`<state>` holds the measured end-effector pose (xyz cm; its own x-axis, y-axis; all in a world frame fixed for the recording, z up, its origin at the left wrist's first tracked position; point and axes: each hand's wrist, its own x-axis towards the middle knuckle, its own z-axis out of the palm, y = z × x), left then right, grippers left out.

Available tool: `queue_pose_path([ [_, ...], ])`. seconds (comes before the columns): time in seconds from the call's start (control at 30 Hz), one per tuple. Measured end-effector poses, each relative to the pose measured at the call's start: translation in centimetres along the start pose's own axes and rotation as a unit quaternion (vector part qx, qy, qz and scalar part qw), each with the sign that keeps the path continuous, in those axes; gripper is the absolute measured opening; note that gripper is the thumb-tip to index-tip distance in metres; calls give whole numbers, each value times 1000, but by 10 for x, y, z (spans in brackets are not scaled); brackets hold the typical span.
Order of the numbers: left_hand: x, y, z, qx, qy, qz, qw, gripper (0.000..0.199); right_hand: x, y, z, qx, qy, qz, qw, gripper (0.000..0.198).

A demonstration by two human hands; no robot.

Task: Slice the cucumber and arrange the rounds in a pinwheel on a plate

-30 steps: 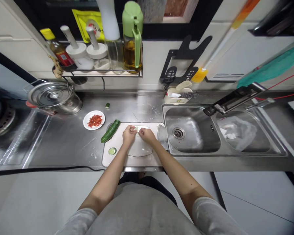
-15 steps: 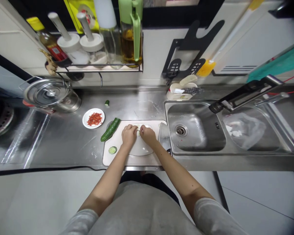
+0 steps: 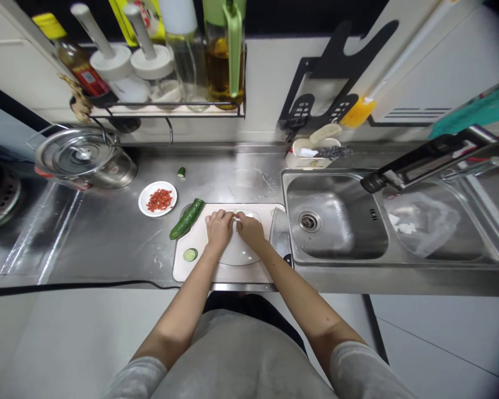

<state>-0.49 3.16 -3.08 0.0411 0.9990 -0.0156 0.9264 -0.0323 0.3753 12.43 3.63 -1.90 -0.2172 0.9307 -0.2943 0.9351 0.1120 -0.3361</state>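
Above the pale cutting board (image 3: 183,271), my left hand (image 3: 219,230) and my right hand (image 3: 250,231) meet with bent fingers. Between their fingertips they pinch a small pale piece (image 3: 235,218), mostly hidden by the fingers, so its kind is unclear. Small white bits lie on the board near my right wrist. Left of my hands, a green cucumber (image 3: 187,219) rests across the board's far left corner, and a cut cucumber piece (image 3: 190,254) lies nearer me. To the right, a wide-bladed knife (image 3: 279,230) lies along the board's edge, its dark handle toward me.
A white plate (image 3: 141,207) of chopped red pieces and a cucumber end (image 3: 182,172) sit on the steel counter. At left stands a lidded pot (image 3: 116,169). The double sink (image 3: 336,213) lies right, with a plastic bag (image 3: 428,227). A bottle rack (image 3: 170,110) overhangs the back.
The view has shifted slightly. Both hands stay together over the board, fingers still pinching the small pale piece, with only slight finger movement.
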Motion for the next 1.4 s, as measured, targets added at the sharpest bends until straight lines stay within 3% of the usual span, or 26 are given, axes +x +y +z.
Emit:
queue_pose_path([
  [1.2, -3, -1, 4, -20, 19, -6, 1000, 26, -10, -5, 5, -41, -3, 4, 999, 34],
  [1.4, -6, 4, -13, -111, 56, -60, 990, 21, -14, -2, -7, -1, 41, 36, 999, 36],
])
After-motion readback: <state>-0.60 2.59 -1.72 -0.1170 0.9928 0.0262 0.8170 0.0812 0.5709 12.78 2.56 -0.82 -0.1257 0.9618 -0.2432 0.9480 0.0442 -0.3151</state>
